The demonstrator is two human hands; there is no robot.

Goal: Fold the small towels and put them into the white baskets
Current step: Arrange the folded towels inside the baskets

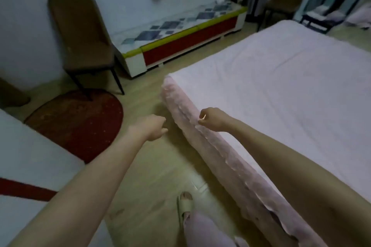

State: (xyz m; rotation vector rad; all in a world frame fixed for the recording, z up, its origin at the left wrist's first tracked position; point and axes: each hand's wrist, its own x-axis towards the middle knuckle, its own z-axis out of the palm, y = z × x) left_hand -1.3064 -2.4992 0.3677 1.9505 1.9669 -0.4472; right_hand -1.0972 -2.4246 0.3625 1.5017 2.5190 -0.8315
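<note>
The person stands beside a bed [281, 78] covered in a pale pink sheet, both bare arms stretched forward. The left hand [153, 127] hangs over the wooden floor [148, 174], its fingers loosely curled and holding nothing. The right hand [211, 119] sits above the bed's near edge, fingers curled in; whether it pinches the ruffled pink bedcover [210, 150] cannot be told. No small towel or white basket can be made out in this view. A brown chair [80, 34] stands against the wall with 1 leg on a dark red rug [80, 124]. A low cabinet [180, 44] with a red front runs along the wall. A slippered foot [185, 204] shows below.
</note>
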